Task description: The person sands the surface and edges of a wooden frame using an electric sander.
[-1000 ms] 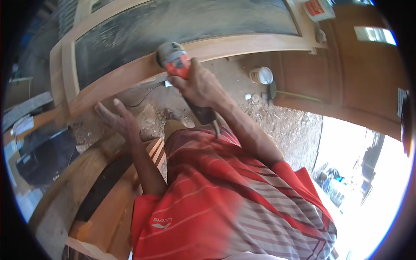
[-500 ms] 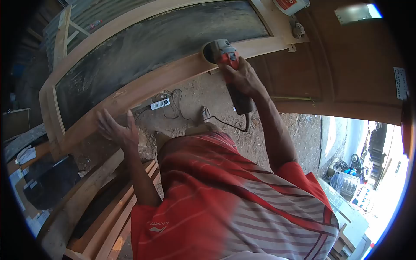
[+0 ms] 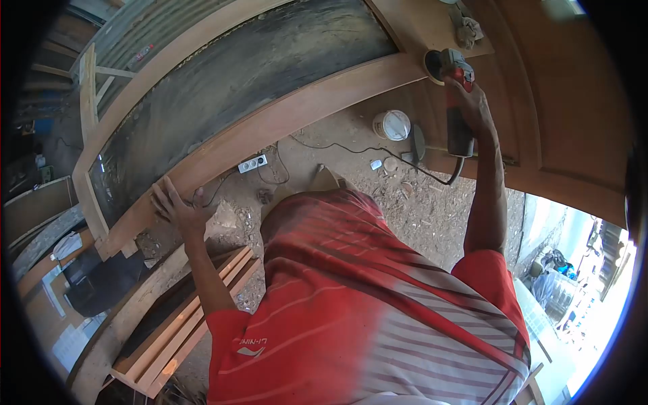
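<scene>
In the head view, my right hand (image 3: 479, 111) is wrapped round an angle grinder (image 3: 460, 131) with a red and grey head. Its round disc is at the right end of the near rail of a wooden frame (image 3: 297, 113); whether it touches the wood I cannot tell. A dark, streaked panel (image 3: 250, 67) fills the frame. At the left end of the same rail, my left hand (image 3: 182, 210) lies with its fingers spread and holds nothing. The grinder's cord (image 3: 364, 152) hangs down and trails across the ground.
A white power strip (image 3: 252, 164) lies below the rail. On the dirt floor stands a white bucket (image 3: 392, 125). Stacked wooden strips (image 3: 185, 317) are at lower left. Brown wooden panelling (image 3: 574, 121) rises on the right, and a crumpled rag (image 3: 468, 32) sits near the frame's corner.
My right hand has carried the grinder rightward along the near rail to its right end. The left hand remains on the rail's left part. The view has shifted, showing the bucket.
</scene>
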The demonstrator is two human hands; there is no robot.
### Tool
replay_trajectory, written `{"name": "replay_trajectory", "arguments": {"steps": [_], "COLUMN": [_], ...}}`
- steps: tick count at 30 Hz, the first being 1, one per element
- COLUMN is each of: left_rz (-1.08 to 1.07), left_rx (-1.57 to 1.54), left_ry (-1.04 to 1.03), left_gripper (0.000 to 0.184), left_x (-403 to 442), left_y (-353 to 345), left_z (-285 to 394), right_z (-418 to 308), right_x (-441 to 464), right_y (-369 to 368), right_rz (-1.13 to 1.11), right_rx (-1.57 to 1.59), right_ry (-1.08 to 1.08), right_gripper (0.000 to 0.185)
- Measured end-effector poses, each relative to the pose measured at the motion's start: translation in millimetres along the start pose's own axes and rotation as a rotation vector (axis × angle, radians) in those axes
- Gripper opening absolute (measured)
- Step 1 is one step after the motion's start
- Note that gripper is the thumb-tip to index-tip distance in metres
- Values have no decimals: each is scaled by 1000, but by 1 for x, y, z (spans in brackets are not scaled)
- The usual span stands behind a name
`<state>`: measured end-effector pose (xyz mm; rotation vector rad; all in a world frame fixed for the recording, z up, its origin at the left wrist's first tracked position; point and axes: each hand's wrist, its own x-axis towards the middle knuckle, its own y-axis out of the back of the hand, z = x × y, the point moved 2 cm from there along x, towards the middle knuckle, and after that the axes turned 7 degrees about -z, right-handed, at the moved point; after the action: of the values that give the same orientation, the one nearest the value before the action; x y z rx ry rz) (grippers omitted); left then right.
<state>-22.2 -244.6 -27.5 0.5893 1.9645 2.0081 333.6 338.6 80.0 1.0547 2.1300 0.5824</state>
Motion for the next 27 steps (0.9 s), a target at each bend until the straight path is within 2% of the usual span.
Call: {"name": "replay_trajectory", "arguments": {"steps": [3, 5, 8, 11, 13, 15, 17, 19, 20, 21, 22, 23, 24, 25, 26, 27], "left_rz": [18, 18, 3, -3, -9, 2, 27, 62, 64, 69, 171, 294, 271, 246, 220, 285], "left_rx": [-17, -26, 14, 22, 18, 24, 33, 48, 47, 25, 115, 51, 99, 149, 199, 174], "left_ry": [-14, -28, -24, -28, -23, -20, -34, -61, -74, -110, -237, -318, -278, -239, -201, -258], "left_gripper": [101, 103, 104, 103, 102, 100, 98, 94, 90, 86, 79, 78, 79, 79, 79, 79], "left_x": [3, 4, 3, 4, 3, 1, 4, 2, 0, 1, 2, 4, 5, 6, 6, 9], "left_y": [0, -1, -2, 0, -2, -2, -6, -4, -2, -1, 4, -12, -14, -17, -17, -20], "left_z": [1, 3, 1, 1, -1, -3, -1, -1, -2, 1, 4, -9, -15, -22, -28, -37], "right_z": [1, -13, -35, -18, 31, 40, 15, 24, -25, -26, -22, -32, -62, -56, -53, -49], "right_x": [-8, -23, -41, -31, 6, 9, -8, -15, -46, -55, -63, -70, -97, -94, -93, -91], "right_y": [-13, -34, -57, -49, -20, -5, 14, -17, -24, -49, -78, -96, -84, -101, -111, -100], "right_rz": [-71, -135, -165, -87, -82, -104, -129, -14, -178, -158, -218, -302, -313, -299, -232, -178], "right_rx": [-16, -98, -220, -208, -255, -183, 11, -435, -109, -38, 58, -18, -78, -39, -42, -28], "right_ry": [169, 231, 60, 128, 320, 281, 17, 541, 84, 231, 277, 257, 218, 245, 200, 175], "right_gripper": [63, 59, 60, 69, 69, 63, 51, 39, 37, 38, 37, 39, 39, 67, 71, 72]}}
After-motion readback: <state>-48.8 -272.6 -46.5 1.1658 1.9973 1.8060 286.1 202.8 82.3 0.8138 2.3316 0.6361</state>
